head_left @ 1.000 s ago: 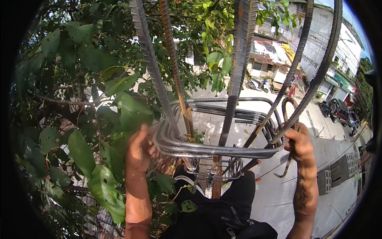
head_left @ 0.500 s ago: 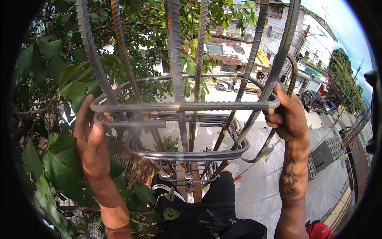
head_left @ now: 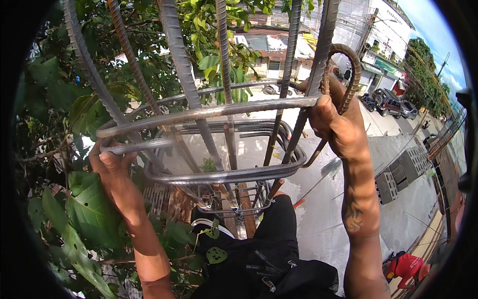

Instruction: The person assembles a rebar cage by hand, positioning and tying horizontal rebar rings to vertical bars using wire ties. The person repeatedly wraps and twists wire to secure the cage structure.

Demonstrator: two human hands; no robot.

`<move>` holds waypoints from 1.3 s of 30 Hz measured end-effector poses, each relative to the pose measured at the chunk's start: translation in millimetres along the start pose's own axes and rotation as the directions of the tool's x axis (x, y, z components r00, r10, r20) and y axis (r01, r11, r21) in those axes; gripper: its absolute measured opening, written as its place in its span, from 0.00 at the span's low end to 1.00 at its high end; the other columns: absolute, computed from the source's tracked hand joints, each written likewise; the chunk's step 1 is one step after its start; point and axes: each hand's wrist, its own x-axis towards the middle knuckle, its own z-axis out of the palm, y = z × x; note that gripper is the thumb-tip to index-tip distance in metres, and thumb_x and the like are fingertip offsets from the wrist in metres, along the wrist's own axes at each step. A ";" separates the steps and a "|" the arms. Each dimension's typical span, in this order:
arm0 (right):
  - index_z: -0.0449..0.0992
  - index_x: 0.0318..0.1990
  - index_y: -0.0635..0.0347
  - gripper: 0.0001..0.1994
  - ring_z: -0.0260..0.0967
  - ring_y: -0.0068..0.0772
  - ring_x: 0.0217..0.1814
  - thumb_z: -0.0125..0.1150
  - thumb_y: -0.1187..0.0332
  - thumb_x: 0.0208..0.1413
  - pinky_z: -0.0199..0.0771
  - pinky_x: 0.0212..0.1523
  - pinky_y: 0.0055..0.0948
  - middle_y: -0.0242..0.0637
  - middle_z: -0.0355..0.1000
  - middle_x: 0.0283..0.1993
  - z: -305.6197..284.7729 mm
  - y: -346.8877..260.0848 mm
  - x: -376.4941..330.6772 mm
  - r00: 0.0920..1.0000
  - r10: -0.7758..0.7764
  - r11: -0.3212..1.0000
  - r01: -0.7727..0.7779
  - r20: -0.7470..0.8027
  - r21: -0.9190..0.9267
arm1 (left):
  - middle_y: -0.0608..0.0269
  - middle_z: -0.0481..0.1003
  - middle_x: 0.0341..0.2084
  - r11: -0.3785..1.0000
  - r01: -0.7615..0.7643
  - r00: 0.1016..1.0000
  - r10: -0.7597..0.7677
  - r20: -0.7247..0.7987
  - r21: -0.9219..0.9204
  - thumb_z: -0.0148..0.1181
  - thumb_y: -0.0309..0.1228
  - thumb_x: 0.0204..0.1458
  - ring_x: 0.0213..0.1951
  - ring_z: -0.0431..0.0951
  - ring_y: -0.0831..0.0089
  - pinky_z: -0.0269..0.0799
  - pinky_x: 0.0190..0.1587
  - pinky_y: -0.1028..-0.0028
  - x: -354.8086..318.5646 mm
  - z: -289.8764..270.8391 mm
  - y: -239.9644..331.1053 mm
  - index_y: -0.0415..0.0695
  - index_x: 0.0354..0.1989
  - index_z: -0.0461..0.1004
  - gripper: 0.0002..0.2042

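A grey steel rebar stirrup (head_left: 214,111) loops around several upright ribbed rebars (head_left: 179,60). It is tilted, its right side higher than its left. My right hand (head_left: 343,129) is closed around its right corner, beside an upright bar and a curved brown bar (head_left: 356,70). At the left, my left hand (head_left: 112,167) grips the stirrup's left bend near its short free end, the thumb pressed on the bar and the fingers partly hidden. Below hangs a stack of more stirrups (head_left: 234,175) around the same uprights, above my legs.
Broad leaves (head_left: 92,209) and branches crowd my left arm. Far below on the right are a concrete surface (head_left: 323,219), hollow blocks (head_left: 403,172) and a person in a red shirt (head_left: 408,269). Parked vehicles (head_left: 388,102) line the street beyond.
My right hand has risen, lifting the stirrup's right side. My left hand, earlier spread beside the left bend, has closed on it. The view has shifted, and the person in red shows more.
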 end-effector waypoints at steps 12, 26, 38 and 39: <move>0.67 0.27 0.55 0.20 0.45 0.11 0.14 0.57 0.46 0.55 0.41 0.13 0.18 0.19 0.52 0.15 8.2 -1.4 -5.3 0.996 0.069 0.998 -0.070 -0.055 -0.002 | 0.53 0.67 0.44 0.964 -0.010 0.988 0.052 0.148 -0.267 0.43 0.58 0.55 0.50 0.68 0.65 0.64 0.56 0.62 -1.0 -5.2 -45.4 0.36 0.55 0.56 0.35; 0.68 0.40 0.57 0.17 0.52 0.12 0.13 0.56 0.52 0.57 0.45 0.11 0.17 0.29 0.64 0.22 -8.6 6.4 -19.0 0.938 0.338 0.928 -0.346 0.076 0.136 | 0.50 0.65 0.57 0.753 0.524 0.851 -0.481 0.212 -0.397 0.29 0.72 0.49 0.60 0.58 0.61 0.46 0.63 0.65 -26.2 16.6 -23.0 0.36 0.61 0.61 0.48; 0.66 0.30 0.58 0.17 0.50 0.13 0.13 0.56 0.52 0.56 0.47 0.12 0.18 0.27 0.61 0.19 -20.3 34.2 -31.7 0.891 0.452 0.892 -0.452 0.044 -0.027 | 0.50 0.58 0.62 0.735 0.552 0.834 -0.490 0.253 -0.394 0.30 0.71 0.49 0.64 0.53 0.62 0.44 0.65 0.63 -28.9 9.2 -24.7 0.34 0.62 0.58 0.48; 0.68 0.30 0.58 0.19 0.51 0.14 0.13 0.57 0.50 0.54 0.47 0.11 0.18 0.28 0.61 0.19 -21.2 36.7 -33.1 0.884 0.464 0.885 -0.462 0.050 -0.050 | 0.51 0.58 0.62 0.762 0.539 0.842 -0.476 0.252 -0.359 0.29 0.70 0.50 0.63 0.54 0.62 0.45 0.65 0.63 -30.8 9.3 -26.4 0.35 0.62 0.57 0.48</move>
